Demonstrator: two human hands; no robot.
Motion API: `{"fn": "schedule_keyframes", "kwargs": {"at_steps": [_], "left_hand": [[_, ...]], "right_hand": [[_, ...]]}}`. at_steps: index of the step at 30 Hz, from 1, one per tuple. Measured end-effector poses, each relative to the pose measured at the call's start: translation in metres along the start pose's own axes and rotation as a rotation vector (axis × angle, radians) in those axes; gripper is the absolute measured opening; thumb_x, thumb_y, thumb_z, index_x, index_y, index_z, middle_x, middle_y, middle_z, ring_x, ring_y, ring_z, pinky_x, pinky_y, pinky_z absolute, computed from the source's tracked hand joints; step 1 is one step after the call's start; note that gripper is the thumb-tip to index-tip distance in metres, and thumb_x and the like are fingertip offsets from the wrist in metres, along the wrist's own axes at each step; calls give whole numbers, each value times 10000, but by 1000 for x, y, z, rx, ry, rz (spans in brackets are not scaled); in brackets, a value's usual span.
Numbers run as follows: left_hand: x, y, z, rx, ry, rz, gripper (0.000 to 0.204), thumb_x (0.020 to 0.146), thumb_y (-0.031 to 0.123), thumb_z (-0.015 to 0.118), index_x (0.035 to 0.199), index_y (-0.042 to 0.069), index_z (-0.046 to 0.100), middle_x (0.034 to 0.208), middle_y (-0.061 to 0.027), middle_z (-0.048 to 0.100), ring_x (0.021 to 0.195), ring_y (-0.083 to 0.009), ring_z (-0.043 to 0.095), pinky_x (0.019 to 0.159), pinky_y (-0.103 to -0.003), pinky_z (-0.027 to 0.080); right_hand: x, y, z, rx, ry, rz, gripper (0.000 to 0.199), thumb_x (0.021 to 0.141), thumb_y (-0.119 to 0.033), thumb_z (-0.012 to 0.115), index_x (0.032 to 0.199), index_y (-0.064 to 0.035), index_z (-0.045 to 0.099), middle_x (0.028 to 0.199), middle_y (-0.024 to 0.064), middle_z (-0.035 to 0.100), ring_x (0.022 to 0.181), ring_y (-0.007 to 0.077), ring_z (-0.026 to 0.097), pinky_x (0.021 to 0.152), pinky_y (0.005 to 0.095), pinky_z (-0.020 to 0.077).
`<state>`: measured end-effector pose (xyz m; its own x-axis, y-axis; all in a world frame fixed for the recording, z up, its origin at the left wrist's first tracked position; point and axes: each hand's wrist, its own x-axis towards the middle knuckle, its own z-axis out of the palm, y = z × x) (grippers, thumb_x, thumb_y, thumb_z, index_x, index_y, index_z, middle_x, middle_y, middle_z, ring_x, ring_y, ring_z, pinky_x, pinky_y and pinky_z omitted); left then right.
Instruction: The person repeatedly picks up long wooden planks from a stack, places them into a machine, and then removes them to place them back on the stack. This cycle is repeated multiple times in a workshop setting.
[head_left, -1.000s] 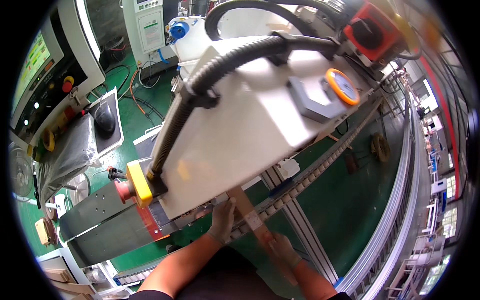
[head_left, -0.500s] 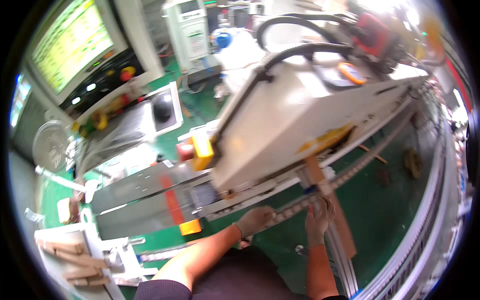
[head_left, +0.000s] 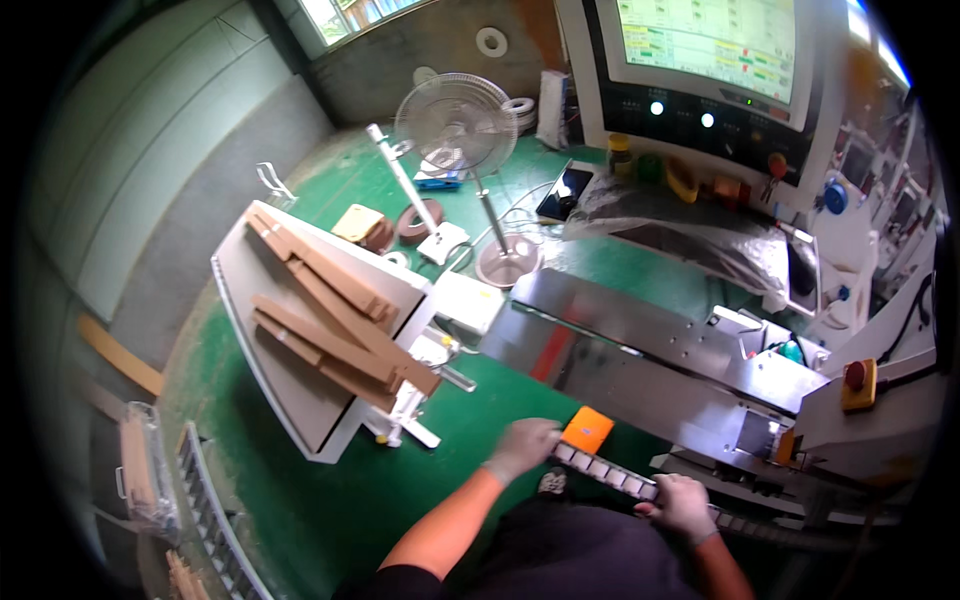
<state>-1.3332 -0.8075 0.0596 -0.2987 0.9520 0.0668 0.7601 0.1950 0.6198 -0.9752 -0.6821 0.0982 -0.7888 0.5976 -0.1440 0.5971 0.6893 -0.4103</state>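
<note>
Currently, the two gloved hands are apart. The left hand is at the left end of the roller rail; the right hand is over the same rail, farther right. The rail runs between the hands; whether either hand grips it cannot be told. An orange block is just beyond the left hand, to its right. The machine bed lies beyond both hands. Boards lie on a table beyond and left of the left hand. Farther ahead are a fan and, beyond the right hand, a screen.
</note>
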Motion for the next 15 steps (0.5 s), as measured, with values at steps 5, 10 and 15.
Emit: {"fn": "schedule_keyframes", "kwargs": {"at_steps": [5,10,15], "left_hand": [[-27,-200,-30,-18,454,-261,323,1044,256,527,992,65,782,1001,-159,768,930,-352,728,772,-507,561],[135,-236,-137,-516,424,-560,325,1044,284,533,983,65,765,970,-145,742,895,-333,699,752,-488,546],[212,-218,-148,-619,185,-656,331,1045,312,539,974,65,748,939,-131,716,860,-315,670,732,-468,530]], "right_hand": [[64,-34,3,88,-273,78,450,817,-429,799,1110,-103,701,1044,141,734,1007,348,723,871,482,576],[119,-78,37,76,-113,37,251,801,-290,760,966,-105,723,979,147,737,969,357,727,851,484,568],[89,-118,12,179,-25,156,214,677,-226,806,885,-185,770,819,108,729,813,340,722,713,448,561]]}}
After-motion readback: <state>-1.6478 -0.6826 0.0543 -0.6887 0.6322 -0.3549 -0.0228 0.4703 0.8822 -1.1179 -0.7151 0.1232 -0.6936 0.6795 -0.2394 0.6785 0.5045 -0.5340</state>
